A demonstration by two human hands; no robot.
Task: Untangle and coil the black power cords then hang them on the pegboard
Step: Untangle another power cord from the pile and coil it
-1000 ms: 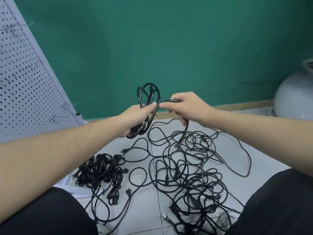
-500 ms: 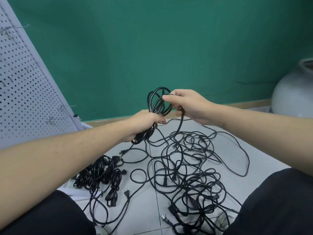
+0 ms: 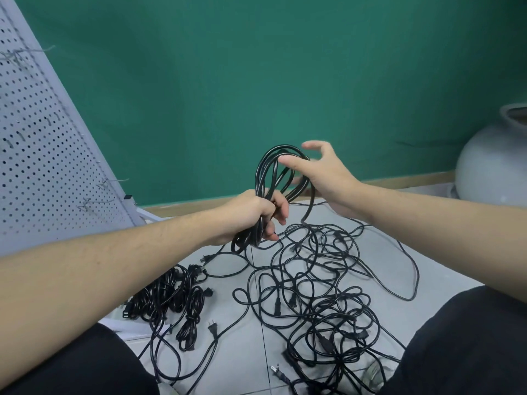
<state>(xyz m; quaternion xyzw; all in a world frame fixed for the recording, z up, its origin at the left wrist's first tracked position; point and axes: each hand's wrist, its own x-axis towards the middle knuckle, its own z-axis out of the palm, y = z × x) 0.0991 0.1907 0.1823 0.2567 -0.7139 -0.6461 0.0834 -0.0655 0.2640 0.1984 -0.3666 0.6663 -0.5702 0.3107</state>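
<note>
- Head view: the left hand (image 3: 251,215) grips the lower part of a half-made coil (image 3: 281,178) of black power cord, fingers curled round the bunched strands, so the loops stand up above the fist.
- A second ago the right hand (image 3: 322,173) was pinching the cord close to the left fist; half a second ago it was laying a loop over the top of the coil. Now its fingers (image 3: 312,145) are spread and relaxed, thumb lying against the top of the loops, holding nothing that I can see.
- My reading: one more turn has just been added and the right hand is freeing itself to fetch the next length. The coil is unfinished, since its free end (image 3: 309,212) drops into the tangle.
- The tangle (image 3: 322,297) of loose cords lies on the tiled floor (image 3: 242,332) between the knees, centre to right; a pile of bundled cords (image 3: 171,292) lies nearer left.
- The pegboard (image 3: 48,155) leans at the far left, wire hooks (image 3: 85,203) on it, no cord hung on the part in view.
- Hard to tell: which floor strand belongs to the held cord, and how many cords remain. The right fingertips behind the loops are blurred. A grey rounded vessel (image 3: 493,158) is cut off at the right edge.
</note>
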